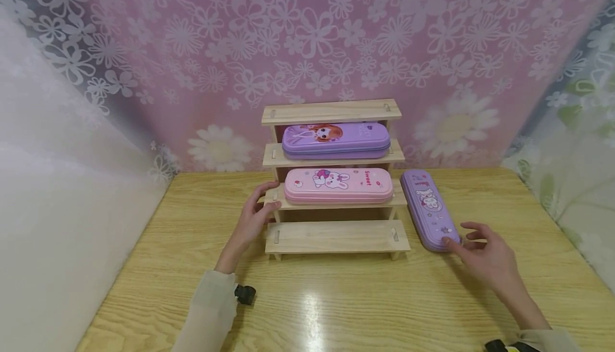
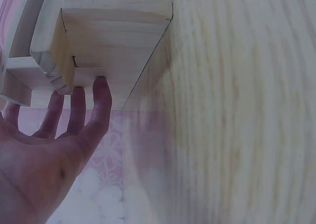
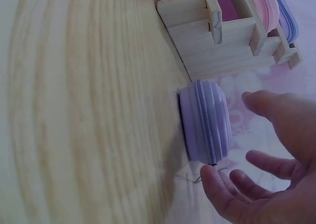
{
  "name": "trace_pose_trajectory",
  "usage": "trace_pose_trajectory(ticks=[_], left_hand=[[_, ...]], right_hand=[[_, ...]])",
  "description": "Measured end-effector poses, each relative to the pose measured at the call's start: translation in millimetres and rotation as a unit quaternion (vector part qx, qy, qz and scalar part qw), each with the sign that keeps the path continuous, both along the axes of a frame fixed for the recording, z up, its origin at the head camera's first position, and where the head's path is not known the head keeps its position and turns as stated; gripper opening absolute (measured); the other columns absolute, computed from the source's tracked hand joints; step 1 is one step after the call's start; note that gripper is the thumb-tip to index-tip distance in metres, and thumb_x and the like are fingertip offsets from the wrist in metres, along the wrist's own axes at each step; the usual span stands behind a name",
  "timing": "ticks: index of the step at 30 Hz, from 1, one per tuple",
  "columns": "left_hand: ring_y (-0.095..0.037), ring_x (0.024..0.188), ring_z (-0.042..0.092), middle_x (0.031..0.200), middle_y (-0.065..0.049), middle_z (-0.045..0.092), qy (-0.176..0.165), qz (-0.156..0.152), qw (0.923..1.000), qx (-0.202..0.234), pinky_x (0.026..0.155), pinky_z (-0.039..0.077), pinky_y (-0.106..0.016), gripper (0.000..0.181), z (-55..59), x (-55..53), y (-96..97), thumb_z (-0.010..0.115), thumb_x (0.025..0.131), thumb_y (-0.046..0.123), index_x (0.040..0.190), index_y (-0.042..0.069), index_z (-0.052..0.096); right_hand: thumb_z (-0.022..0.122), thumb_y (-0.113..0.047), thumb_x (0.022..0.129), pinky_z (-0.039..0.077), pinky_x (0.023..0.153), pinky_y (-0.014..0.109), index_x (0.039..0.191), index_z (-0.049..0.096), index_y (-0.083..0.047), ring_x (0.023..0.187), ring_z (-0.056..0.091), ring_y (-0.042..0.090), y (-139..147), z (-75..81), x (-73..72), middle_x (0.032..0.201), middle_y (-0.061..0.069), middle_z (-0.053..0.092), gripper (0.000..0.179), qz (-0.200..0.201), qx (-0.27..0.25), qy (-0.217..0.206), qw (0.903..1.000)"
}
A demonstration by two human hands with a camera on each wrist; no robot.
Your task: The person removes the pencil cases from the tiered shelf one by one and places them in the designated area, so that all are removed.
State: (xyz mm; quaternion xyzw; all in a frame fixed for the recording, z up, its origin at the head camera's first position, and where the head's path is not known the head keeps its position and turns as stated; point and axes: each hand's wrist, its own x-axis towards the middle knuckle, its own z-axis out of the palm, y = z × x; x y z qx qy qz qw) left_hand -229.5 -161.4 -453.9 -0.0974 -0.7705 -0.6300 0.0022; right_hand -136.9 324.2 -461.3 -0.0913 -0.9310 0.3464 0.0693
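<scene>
A wooden stepped rack [image 1: 336,237] stands mid-table. My left hand [image 1: 253,214] grips the left end of one of its boards, thumb at the front; in the left wrist view its fingers [image 2: 101,103] reach the side panel. To the rack's right lies a purple pencil case [image 1: 429,209] with a rabbit picture, aslant and flat on the table. My right hand [image 1: 489,256] is at its near end, fingers spread and loosely bent. In the right wrist view a gap shows between the thumb and the zipped case [image 3: 205,120].
A pink pencil case [image 1: 338,185] marked "Sweet" rests on one rack board, and a purple pencil case [image 1: 336,141] with a girl's picture on the board above it. Behind the wooden table [image 1: 346,293] hangs a pink flowered cloth [image 1: 307,37]; pale cloth flanks both sides.
</scene>
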Motion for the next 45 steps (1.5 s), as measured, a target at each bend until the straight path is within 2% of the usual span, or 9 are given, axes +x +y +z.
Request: trace_pose_trajectory(ticks=[5,11,19,26,32,36,39,43,45], left_hand=[[-0.037,0.108,0.059,0.146,-0.009,0.045,-0.004,0.001,1.0,0.004,0.08,0.061,-0.041,0.046,-0.7,-0.6,-0.6,0.062,0.101,0.024,0.146,0.028,0.052],[-0.039,0.109,0.06,0.145,-0.009,0.046,0.001,0.004,1.0,0.0,0.079,0.061,-0.041,0.045,-0.2,-1.1,-1.6,0.062,0.101,0.023,0.145,0.027,0.053],[-0.041,0.108,0.059,0.141,-0.009,0.05,0.011,-0.003,0.9999,0.002,0.078,0.06,-0.042,0.045,2.2,0.0,-0.2,0.062,0.102,0.022,0.145,0.026,0.052],[-0.024,0.104,0.061,0.139,-0.01,0.05,0.002,-0.005,1.0,0.004,0.081,0.062,-0.045,0.044,1.8,-2.2,-1.5,0.061,0.102,0.023,0.145,0.027,0.053],[-0.023,0.103,0.061,0.14,-0.009,0.05,-0.001,-0.002,1.0,-0.001,0.079,0.062,-0.042,0.044,3.0,-1.9,-1.0,0.061,0.101,0.022,0.144,0.027,0.053],[-0.023,0.101,0.061,0.14,-0.01,0.05,-0.001,-0.001,1.0,-0.002,0.079,0.061,-0.042,0.046,3.8,-1.7,0.1,0.062,0.1,0.021,0.145,0.025,0.052],[-0.024,0.102,0.061,0.14,-0.011,0.05,-0.001,-0.002,1.0,-0.004,0.08,0.061,-0.045,0.046,3.9,-1.7,0.3,0.062,0.1,0.02,0.145,0.024,0.052],[-0.026,0.103,0.06,0.14,-0.011,0.049,-0.004,-0.001,1.0,-0.005,0.081,0.061,-0.049,0.046,2.8,-2.1,0.1,0.062,0.1,0.02,0.145,0.025,0.053],[-0.026,0.103,0.06,0.14,-0.012,0.049,-0.004,-0.001,1.0,-0.005,0.082,0.061,-0.05,0.046,2.3,-2.4,0.0,0.062,0.1,0.021,0.145,0.025,0.053]], right_hand=[[0.077,-0.041,0.09,0.05,0.063,0.011,0.132,0.06,-0.005,0.086,0.05,-0.017,-4,6.9,-1.0,0.123,0.019,0.063,0.058,0.015,-0.015,0.074,0.9971],[0.081,-0.023,0.088,0.051,0.072,0.005,0.128,0.065,-0.008,0.099,0.054,-0.016,-20,16.0,-7.2,0.12,0.005,0.063,0.045,0.061,-0.031,0.174,0.9824],[0.084,-0.006,0.081,0.049,0.078,0.004,0.125,0.068,-0.005,0.104,0.055,-0.013,-46,31.0,-20.5,0.116,-0.026,0.057,0.047,0.115,-0.043,0.241,0.9627],[0.084,-0.004,0.079,0.045,0.081,0.0,0.125,0.068,-0.004,0.107,0.051,-0.018,-67,38.7,-34.3,0.118,0.014,0.068,0.049,0.149,-0.035,0.271,0.9504],[0.086,-0.006,0.078,0.047,0.081,0.005,0.123,0.069,-0.004,0.105,0.054,-0.011,-82,45.9,-46.5,0.117,0.018,0.07,0.048,0.16,-0.022,0.29,0.9433],[0.088,-0.007,0.076,0.047,0.077,0.01,0.121,0.069,-0.005,0.103,0.054,-0.008,-90,50.6,-53.9,0.116,0.014,0.072,0.049,0.172,-0.014,0.304,0.937],[0.088,-0.007,0.075,0.047,0.081,0.012,0.122,0.069,-0.005,0.105,0.054,-0.007,-97,54.3,-59.1,0.118,0.012,0.07,0.051,0.185,-0.016,0.312,0.9319],[0.088,-0.005,0.076,0.043,0.09,0.011,0.124,0.067,-0.002,0.112,0.057,0.008,-103,57.9,-66.5,0.122,0.014,0.068,0.053,0.205,-0.023,0.313,0.9273],[0.087,-0.007,0.077,0.043,0.09,0.013,0.126,0.066,-0.002,0.113,0.057,0.018,-107,58.8,-70.1,0.124,0.015,0.068,0.053,0.208,-0.019,0.302,0.9299]])
